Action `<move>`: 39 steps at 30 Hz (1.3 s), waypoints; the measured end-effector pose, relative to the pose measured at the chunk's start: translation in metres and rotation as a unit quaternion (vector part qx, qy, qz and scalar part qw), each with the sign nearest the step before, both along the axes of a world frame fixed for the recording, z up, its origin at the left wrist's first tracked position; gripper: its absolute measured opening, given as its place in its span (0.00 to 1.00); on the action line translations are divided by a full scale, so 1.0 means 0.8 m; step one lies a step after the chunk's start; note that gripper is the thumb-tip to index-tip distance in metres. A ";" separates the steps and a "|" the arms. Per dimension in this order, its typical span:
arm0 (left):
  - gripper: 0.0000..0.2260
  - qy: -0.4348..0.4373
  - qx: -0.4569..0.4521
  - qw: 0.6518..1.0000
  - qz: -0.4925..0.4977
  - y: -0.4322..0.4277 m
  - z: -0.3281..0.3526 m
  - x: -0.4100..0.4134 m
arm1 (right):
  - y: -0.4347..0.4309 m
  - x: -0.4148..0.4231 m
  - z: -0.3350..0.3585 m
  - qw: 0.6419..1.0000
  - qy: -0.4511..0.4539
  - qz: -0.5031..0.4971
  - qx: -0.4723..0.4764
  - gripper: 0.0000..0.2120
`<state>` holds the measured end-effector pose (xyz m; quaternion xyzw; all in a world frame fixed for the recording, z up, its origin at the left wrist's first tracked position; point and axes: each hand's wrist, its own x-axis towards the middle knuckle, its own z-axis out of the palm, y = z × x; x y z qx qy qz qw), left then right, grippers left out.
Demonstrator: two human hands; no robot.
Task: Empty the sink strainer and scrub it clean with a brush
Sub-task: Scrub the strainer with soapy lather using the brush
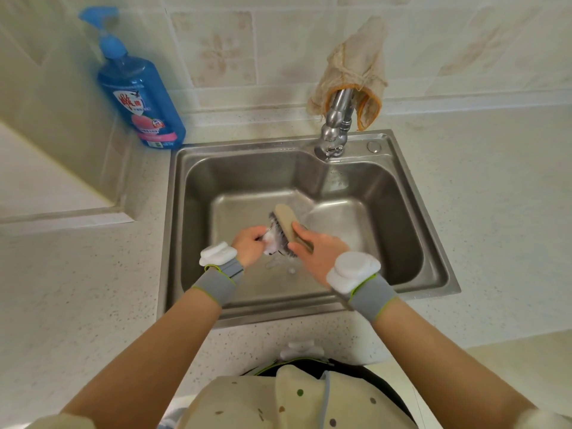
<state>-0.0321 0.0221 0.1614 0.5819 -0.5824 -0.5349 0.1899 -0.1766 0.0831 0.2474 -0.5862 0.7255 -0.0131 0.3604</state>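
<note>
Countertop [93, 289] is surrounding a steel sink [402, 212], a blue soap bottle [142, 97] standing at its back left corner. Over the basin, the right hand [320, 250] is gripping a brush [286, 222], bristles touching the foamy strainer [269, 243], which the left hand [247, 246] is pinching in curled fingers.

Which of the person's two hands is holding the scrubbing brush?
The right hand grips the tan-backed brush; the left hand holds the foamy strainer instead.
</note>
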 end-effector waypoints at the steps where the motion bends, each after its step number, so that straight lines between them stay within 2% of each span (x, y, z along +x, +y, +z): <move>1: 0.06 0.000 -0.006 1.000 -0.009 0.001 0.001 -0.002 | -0.006 -0.007 -0.002 1.000 -0.001 -0.029 0.002 0.23; 3: 0.09 -0.004 -0.017 1.000 -0.010 0.000 0.002 -0.004 | -0.011 -0.012 -0.002 0.999 0.006 -0.043 0.000 0.23; 5: 0.08 -0.014 -0.007 1.000 -0.002 0.000 0.002 -0.005 | 0.003 -0.003 0.003 1.000 0.007 0.004 0.007 0.23; 7: 0.15 -0.015 0.005 1.000 0.011 -0.001 -0.004 -0.006 | 0.013 0.000 0.005 1.000 -0.001 0.025 0.006 0.23; 11: 0.13 -0.006 0.029 0.999 0.018 -0.001 -0.005 -0.010 | -0.002 -0.017 0.000 0.998 -0.011 -0.053 0.010 0.23; 12: 0.11 -0.007 0.035 0.999 0.021 -0.001 -0.005 -0.011 | 0.002 -0.013 0.001 0.999 -0.010 -0.036 0.011 0.23; 14: 0.16 -0.010 0.043 0.998 0.037 -0.004 -0.007 -0.009 | 0.013 -0.004 0.003 1.000 -0.013 0.004 0.014 0.23; 16: 0.17 0.005 0.049 0.998 0.043 -0.007 -0.007 -0.007 | 0.009 -0.007 -0.001 0.999 -0.025 -0.022 0.011 0.23; 19: 0.12 0.023 0.043 0.998 0.044 -0.009 -0.001 -0.007 | 0.000 -0.018 -0.003 0.997 -0.033 -0.074 0.015 0.23; 23: 0.17 0.046 0.057 0.995 0.065 -0.010 0.003 -0.003 | 0.012 -0.005 0.002 0.999 -0.035 -0.009 0.020 0.23; 26: 0.11 0.085 0.084 0.989 0.083 -0.006 0.005 -0.006 | 0.001 -0.015 -0.004 0.998 -0.029 -0.062 0.013 0.23; 30: 0.14 0.080 0.099 0.987 0.093 -0.009 0.002 -0.002 | 0.013 -0.006 0.003 1.000 -0.013 -0.005 0.005 0.23; 32: 0.11 0.109 0.129 0.980 0.109 -0.008 0.003 -0.003 | 0.009 -0.011 0.004 1.000 -0.015 -0.021 0.002 0.23; 34: 0.13 0.152 0.163 0.966 0.131 -0.004 0.009 -0.006 | 0.004 -0.016 0.004 0.999 -0.011 -0.040 -0.005 0.23; 37: 0.16 0.186 0.179 0.953 0.159 -0.006 0.012 -0.009 | 0.014 -0.005 0.009 1.000 0.004 0.023 -0.009 0.23; 39: 0.16 0.197 0.190 0.947 0.166 -0.008 0.012 -0.011 | 0.010 -0.007 0.007 1.000 0.007 0.012 -0.011 0.23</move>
